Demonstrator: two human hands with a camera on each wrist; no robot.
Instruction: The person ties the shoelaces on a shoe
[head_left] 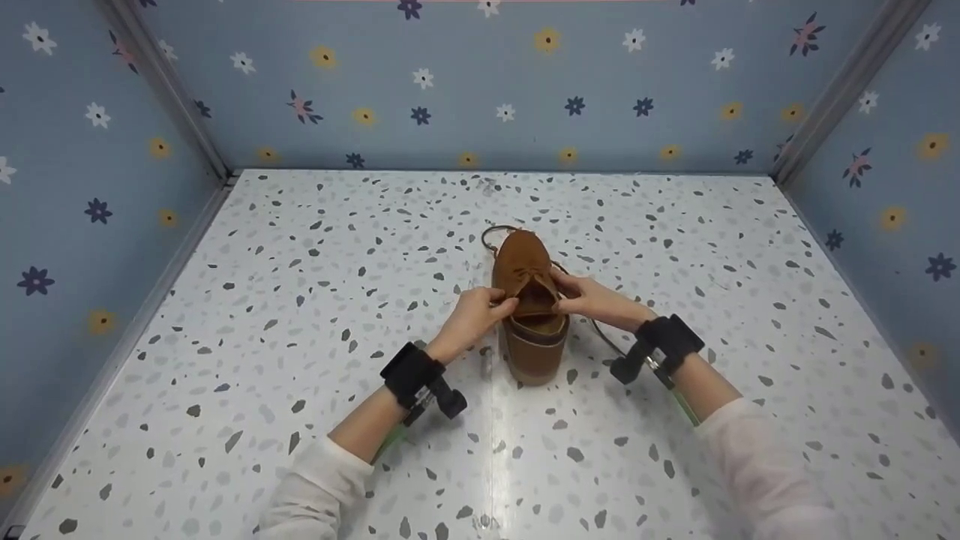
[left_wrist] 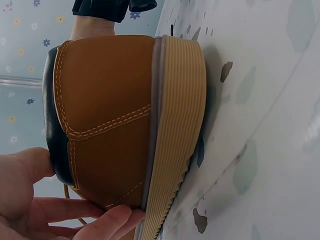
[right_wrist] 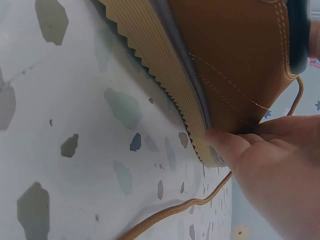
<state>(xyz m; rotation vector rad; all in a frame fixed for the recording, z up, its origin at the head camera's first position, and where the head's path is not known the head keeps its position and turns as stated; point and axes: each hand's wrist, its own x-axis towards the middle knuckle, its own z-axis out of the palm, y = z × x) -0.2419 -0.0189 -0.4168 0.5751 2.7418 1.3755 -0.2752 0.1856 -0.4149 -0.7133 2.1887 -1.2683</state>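
A brown lace-up shoe [head_left: 525, 251] with a thick, ridged tan sole stands upright on the speckled surface, toe pointing away from me. My left hand [head_left: 474, 315] holds the left edge of its opening, thumb at the dark collar and fingers along the side in the left wrist view. On the opposite side, my right hand [head_left: 600, 301] grips the right edge near the laces. The two front flaps are spread apart between my hands. A brown shoelace [right_wrist: 160, 214] trails along the surface beside the shoe. Part of the lacing is hidden by my fingers.
The white speckled tabletop [head_left: 337, 247] surrounds the shoe. Blue flowered panels [head_left: 465, 82] rise at the back and both sides. Black straps with small cameras [head_left: 412, 373] sit on both wrists.
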